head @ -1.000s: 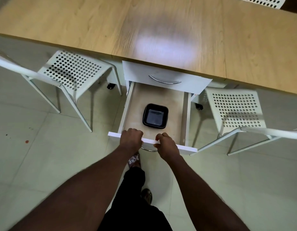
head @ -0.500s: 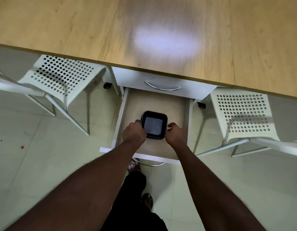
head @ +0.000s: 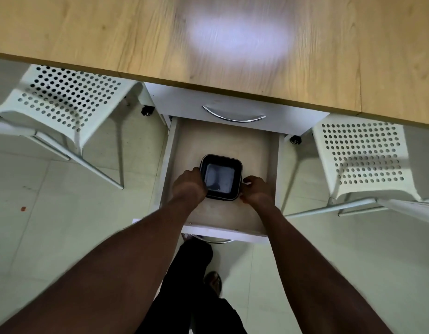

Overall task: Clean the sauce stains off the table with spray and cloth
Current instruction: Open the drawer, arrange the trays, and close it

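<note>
Glossy wood-grain table (head: 88, 32), chrome handle (head: 233, 116)

A black square dish (head: 220, 177) sits in an open white drawer (head: 223, 141) (pale wood inside), below a shut drawer (head: 184, 102) with a curved metal handle (head: 234, 116). A white perforated left chair (head: 68, 97) and right chair (head: 362, 153) flank them on a pale tiled floor (head: 64, 237), which bears a small red spot (head: 23, 208).

Light wood-grain table (head: 76, 32), glossy glare patch.
</note>
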